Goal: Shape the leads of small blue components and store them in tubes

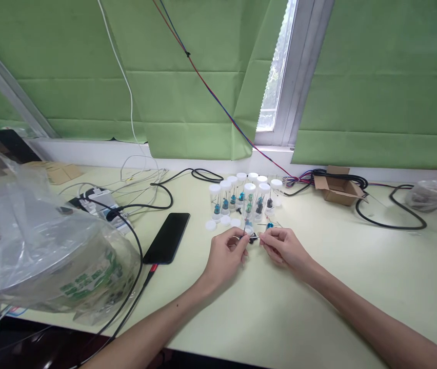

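Note:
My left hand (224, 253) is closed in a pinch on a thin wire-like piece that sticks out past its fingertips. Opposite it, my right hand (285, 247) pinches the end of a thin metal piece. A small black part (253, 238) shows between the fingertips; whether it is held or lies on the table, I cannot tell. Just beyond stand several clear vials (250, 202) with white lids, containing small blue, green or dark parts. A loose blue part (270, 225) with thin leads lies near my right fingers. Loose white caps (211, 225) lie left of it.
To the left, a black phone (167, 238) lies by a cable and a power strip (105, 205). A large container in a plastic bag (68, 266) fills the left side. Back right are an open cardboard box (337, 192) and a black cable (391, 225).

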The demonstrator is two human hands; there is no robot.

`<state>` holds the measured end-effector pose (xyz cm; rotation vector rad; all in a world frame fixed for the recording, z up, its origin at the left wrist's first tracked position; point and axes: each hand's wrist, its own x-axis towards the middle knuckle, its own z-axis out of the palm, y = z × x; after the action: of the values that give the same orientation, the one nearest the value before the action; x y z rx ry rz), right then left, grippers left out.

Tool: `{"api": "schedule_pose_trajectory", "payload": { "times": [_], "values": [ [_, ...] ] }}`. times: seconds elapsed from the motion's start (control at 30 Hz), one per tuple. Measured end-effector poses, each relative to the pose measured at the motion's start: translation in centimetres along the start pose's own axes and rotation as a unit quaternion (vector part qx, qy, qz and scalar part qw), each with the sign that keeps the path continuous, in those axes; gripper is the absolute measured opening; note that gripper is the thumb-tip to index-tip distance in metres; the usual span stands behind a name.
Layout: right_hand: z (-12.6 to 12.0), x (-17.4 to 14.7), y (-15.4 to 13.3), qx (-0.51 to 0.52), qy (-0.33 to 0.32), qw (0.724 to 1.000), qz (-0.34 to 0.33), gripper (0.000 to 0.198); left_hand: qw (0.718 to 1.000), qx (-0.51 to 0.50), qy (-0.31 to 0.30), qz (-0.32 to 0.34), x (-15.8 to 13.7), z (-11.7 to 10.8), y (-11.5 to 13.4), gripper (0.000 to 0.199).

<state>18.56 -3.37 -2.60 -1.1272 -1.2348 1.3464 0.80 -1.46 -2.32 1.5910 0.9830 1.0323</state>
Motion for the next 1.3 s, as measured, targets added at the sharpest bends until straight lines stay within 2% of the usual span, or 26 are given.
{"api": "schedule_pose_trajectory", "payload": {
  "times": [0.17,0.27,0.47,0.63,0.9,1.3],
  "values": [
    [-0.04,-0.1,0.01,-0.037,0.014,0.995,-0.096,0.029,0.998,-0.066,-0.003,-0.008,0.5,-0.3,-0.09,0.027],
    [-0.3,-0.14,0.19,-0.094,0.024,0.982,-0.159,0.031,0.995,-0.101,0.0,-0.023,0.68,-0.43,-0.17,0.029],
    [-0.52,-0.18,0.48,-0.259,0.081,0.919,-0.286,0.017,0.99,-0.132,-0.004,-0.044,0.59,-0.46,-0.03,0.03],
    [-0.48,-0.2,0.36,-0.307,0.085,0.887,-0.335,0.017,0.989,-0.138,-0.008,-0.046,0.55,-0.38,0.13,0.031],
    [-0.44,-0.35,0.12,-0.305,0.08,0.884,-0.345,0.018,0.99,-0.133,-0.012,-0.04,0.64,-0.29,-0.16,0.032],
    [0.25,-0.64,0.32,-0.221,0.083,0.943,-0.235,0.021,0.991,-0.128,0.005,-0.045,0.67,-0.27,-0.18,0.038]
  ]
}}
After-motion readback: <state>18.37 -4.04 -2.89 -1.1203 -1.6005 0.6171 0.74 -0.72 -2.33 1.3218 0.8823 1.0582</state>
